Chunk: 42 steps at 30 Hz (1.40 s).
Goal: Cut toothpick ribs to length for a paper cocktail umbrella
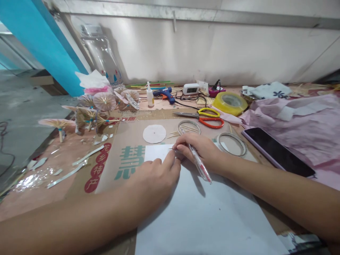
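My right hand (200,148) is closed round a clear pen (198,161) with red inside, its upper end slanting toward me. Over the white paper sheet (207,219), my left hand (156,173) rests with its fingers curled together, their tips meeting the right fingertips. What lies beneath these fingertips is mostly hidden. Just beyond the sheet are a white paper disc (154,134) with a small dot at its centre and a tape roll ring (189,127) with several thin sticks beside it. Another tape ring (232,144) stands by my right wrist.
Scissors (209,117), yellow tape (230,102), a blue glue gun (166,94) and a glue bottle (150,96) lie farther back. Small paper umbrellas (104,102) stand at left. A phone (277,152) and pink cloth (294,127) lie at right. Flattened cardboard (127,134) underlies the sheet.
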Motion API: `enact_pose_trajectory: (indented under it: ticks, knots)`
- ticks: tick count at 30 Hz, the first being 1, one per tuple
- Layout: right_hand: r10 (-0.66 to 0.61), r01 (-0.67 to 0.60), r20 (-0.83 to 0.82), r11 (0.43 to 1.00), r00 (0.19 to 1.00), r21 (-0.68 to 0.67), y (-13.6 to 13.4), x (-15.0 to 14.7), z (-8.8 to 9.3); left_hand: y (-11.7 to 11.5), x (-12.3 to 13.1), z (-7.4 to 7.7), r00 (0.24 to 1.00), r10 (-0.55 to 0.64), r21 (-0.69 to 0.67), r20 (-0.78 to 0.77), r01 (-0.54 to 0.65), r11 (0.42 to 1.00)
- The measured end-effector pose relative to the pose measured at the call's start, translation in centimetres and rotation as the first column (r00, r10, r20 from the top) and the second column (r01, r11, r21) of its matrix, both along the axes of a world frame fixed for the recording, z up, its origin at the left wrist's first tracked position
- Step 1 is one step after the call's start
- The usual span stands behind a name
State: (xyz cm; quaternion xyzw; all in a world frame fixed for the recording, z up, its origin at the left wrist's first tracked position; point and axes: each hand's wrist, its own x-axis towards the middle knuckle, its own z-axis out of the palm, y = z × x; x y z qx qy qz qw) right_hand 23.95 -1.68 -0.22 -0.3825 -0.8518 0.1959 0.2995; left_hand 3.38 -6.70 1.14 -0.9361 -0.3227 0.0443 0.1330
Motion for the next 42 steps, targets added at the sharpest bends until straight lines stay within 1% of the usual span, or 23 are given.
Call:
enact_pose_trajectory:
  ticks: [3, 7, 14, 18, 28, 33, 36, 42]
  knots:
    - [-0.006, 0.006, 0.019, 1.000, 1.000, -0.014, 0.00, 0.00, -0.04, -0.07, -0.03, -0.29, 0.999, -0.048, 0.027, -0.016, 0.049, 0.998]
    - [-0.019, 0.019, 0.027, 1.000, 0.999, -0.022, 0.03, -0.02, -0.03, -0.12, -0.06, -0.35, 0.997, -0.072, 0.044, -0.018, 0.072, 0.996]
    - [-0.014, 0.014, 0.019, 1.000, 1.000, -0.024, 0.01, 0.06, -0.03, -0.16, 0.22, 0.15, 0.998, -0.034, 0.018, -0.051, 0.035, 0.999]
    - [0.007, -0.006, 0.018, 1.000, 1.000, -0.027, 0.08, 0.10, -0.11, -0.19, 0.27, 0.37, 0.999, -0.018, 0.002, -0.043, 0.018, 1.000]
    - [0.027, -0.027, 0.003, 1.000, 1.000, -0.013, 0.15, 0.17, 0.02, -0.16, 0.01, 0.02, 1.000, -0.014, 0.058, -0.011, 0.015, 0.998]
    - [0.002, -0.002, 0.008, 1.000, 1.000, -0.020, 0.12, 0.15, -0.09, -0.26, 0.04, -0.05, 0.998, -0.034, 0.057, -0.052, 0.037, 0.998]
    - [0.010, -0.010, 0.014, 1.000, 1.000, -0.026, 0.15, 0.12, -0.11, -0.29, 0.09, -0.23, 0.995, -0.057, 0.040, -0.078, 0.061, 0.997]
    - [0.000, 0.000, 0.003, 0.999, 1.000, -0.034, 0.03, 0.06, -0.05, -0.34, 0.19, -0.30, 0.999, -0.012, 0.066, -0.049, 0.015, 0.998]
